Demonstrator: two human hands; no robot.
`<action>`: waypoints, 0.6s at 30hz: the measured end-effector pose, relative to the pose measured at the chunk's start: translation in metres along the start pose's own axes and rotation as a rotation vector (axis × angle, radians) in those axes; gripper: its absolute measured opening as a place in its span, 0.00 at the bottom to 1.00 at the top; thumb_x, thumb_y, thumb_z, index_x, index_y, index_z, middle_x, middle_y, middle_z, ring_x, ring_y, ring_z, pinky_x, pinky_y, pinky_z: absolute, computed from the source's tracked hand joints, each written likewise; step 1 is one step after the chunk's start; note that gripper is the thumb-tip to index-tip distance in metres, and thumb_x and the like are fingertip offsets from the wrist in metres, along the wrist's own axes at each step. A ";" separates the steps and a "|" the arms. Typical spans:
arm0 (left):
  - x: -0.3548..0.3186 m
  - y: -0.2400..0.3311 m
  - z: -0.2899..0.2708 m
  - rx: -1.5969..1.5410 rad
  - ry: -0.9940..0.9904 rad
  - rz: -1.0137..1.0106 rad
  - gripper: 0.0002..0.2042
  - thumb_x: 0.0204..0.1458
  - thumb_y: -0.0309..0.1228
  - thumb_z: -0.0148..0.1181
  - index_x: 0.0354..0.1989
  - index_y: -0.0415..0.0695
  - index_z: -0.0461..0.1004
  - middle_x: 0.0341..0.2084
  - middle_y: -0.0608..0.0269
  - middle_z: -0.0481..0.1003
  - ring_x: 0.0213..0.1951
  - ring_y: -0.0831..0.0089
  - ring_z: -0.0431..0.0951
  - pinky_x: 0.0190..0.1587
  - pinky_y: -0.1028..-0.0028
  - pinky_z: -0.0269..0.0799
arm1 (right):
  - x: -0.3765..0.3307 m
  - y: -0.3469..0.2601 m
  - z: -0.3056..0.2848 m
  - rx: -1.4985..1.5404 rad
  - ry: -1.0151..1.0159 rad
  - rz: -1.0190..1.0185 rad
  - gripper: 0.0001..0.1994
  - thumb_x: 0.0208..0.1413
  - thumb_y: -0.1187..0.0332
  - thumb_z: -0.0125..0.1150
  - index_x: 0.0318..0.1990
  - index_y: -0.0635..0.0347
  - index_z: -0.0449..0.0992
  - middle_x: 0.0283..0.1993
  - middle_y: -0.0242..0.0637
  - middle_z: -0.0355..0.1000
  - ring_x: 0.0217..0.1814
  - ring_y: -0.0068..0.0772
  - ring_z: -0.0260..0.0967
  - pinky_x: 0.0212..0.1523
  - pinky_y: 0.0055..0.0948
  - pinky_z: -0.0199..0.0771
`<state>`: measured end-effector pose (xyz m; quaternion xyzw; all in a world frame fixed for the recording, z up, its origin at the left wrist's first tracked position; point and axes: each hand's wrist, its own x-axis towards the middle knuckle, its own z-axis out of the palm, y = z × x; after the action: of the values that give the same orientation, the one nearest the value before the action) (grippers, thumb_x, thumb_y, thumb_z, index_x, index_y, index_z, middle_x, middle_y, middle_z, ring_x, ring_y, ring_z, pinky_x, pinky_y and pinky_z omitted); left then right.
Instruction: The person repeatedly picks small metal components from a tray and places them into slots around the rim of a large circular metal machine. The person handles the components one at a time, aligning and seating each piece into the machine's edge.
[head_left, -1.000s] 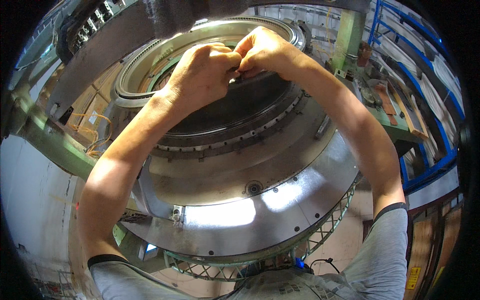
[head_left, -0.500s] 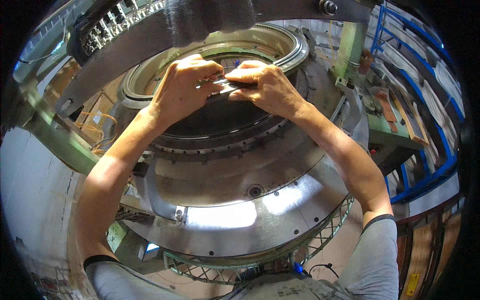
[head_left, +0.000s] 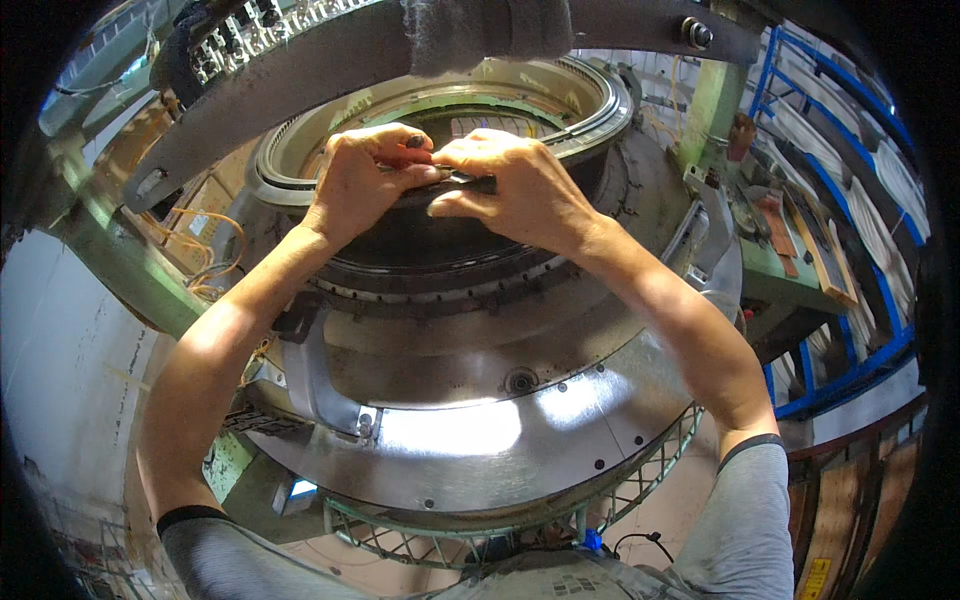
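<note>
Both my hands meet over the near side of a large round machine, just in front of its raised metal ring point(head_left: 590, 112). My right hand point(head_left: 525, 185) is closed, with a small dark tool point(head_left: 478, 183) with metal at its tip between thumb and fingers. The tool's exact kind cannot be made out. My left hand point(head_left: 360, 185) is bent in a pinch, its fingertips at the metal end. Whatever it grips is too small to name. Below the hands lies the machine's dark inner drum, and nearer to me a shiny steel ring plate point(head_left: 460, 430).
A heavy metal bar point(head_left: 330, 85), partly wrapped in grey fuzz, crosses above my hands. On the right stand a green bench point(head_left: 780, 275) with tools and strips, and a blue rack point(head_left: 860, 360) of white material. Orange cables point(head_left: 215, 240) hang at the left beside a green beam point(head_left: 130, 270).
My view has shifted slightly, so the machine sits a little to the right. The small tool shows darker and less shiny between my fingers. My hands stay close together.
</note>
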<state>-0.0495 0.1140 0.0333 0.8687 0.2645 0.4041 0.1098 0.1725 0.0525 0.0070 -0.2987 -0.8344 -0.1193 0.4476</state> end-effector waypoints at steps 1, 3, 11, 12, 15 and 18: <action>0.000 -0.002 0.000 0.003 0.015 0.009 0.14 0.51 0.23 0.75 0.46 0.40 0.84 0.37 0.57 0.87 0.42 0.75 0.86 0.47 0.73 0.82 | 0.002 -0.002 0.005 -0.021 -0.004 0.048 0.21 0.55 0.54 0.74 0.48 0.60 0.83 0.39 0.46 0.80 0.43 0.51 0.79 0.46 0.45 0.80; 0.000 -0.007 -0.002 -0.003 -0.034 -0.007 0.15 0.52 0.22 0.74 0.48 0.39 0.83 0.39 0.58 0.87 0.42 0.75 0.86 0.48 0.73 0.82 | 0.005 -0.006 0.013 -0.064 -0.028 0.142 0.22 0.54 0.52 0.74 0.47 0.60 0.83 0.37 0.46 0.80 0.42 0.51 0.79 0.46 0.45 0.80; -0.004 -0.022 -0.017 -0.361 -0.155 -0.136 0.11 0.54 0.22 0.73 0.46 0.38 0.84 0.38 0.63 0.85 0.44 0.77 0.85 0.51 0.75 0.82 | 0.009 -0.015 0.024 -0.075 0.046 0.168 0.16 0.53 0.59 0.74 0.45 0.57 0.86 0.37 0.45 0.82 0.39 0.48 0.80 0.43 0.44 0.80; -0.002 -0.023 -0.016 -0.337 -0.150 -0.109 0.11 0.54 0.22 0.74 0.46 0.38 0.84 0.39 0.62 0.86 0.44 0.77 0.85 0.51 0.76 0.82 | 0.009 -0.015 0.024 -0.078 0.057 0.158 0.15 0.53 0.59 0.74 0.44 0.57 0.86 0.36 0.44 0.82 0.39 0.48 0.80 0.43 0.44 0.80; -0.001 -0.023 -0.017 -0.324 -0.164 -0.107 0.11 0.54 0.23 0.74 0.45 0.39 0.84 0.39 0.61 0.86 0.43 0.77 0.85 0.51 0.75 0.82 | 0.009 -0.013 0.022 -0.087 0.032 0.137 0.15 0.52 0.60 0.75 0.43 0.57 0.86 0.34 0.44 0.82 0.38 0.49 0.81 0.44 0.44 0.81; 0.001 -0.023 -0.016 -0.299 -0.157 -0.102 0.11 0.54 0.24 0.74 0.45 0.39 0.85 0.39 0.61 0.86 0.43 0.76 0.85 0.51 0.74 0.82 | 0.010 -0.012 0.020 -0.084 -0.005 0.124 0.16 0.52 0.60 0.75 0.45 0.59 0.86 0.36 0.47 0.82 0.41 0.49 0.81 0.46 0.44 0.81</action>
<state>-0.0698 0.1330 0.0350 0.8569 0.2358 0.3640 0.2786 0.1477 0.0559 0.0047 -0.3687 -0.8097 -0.1255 0.4390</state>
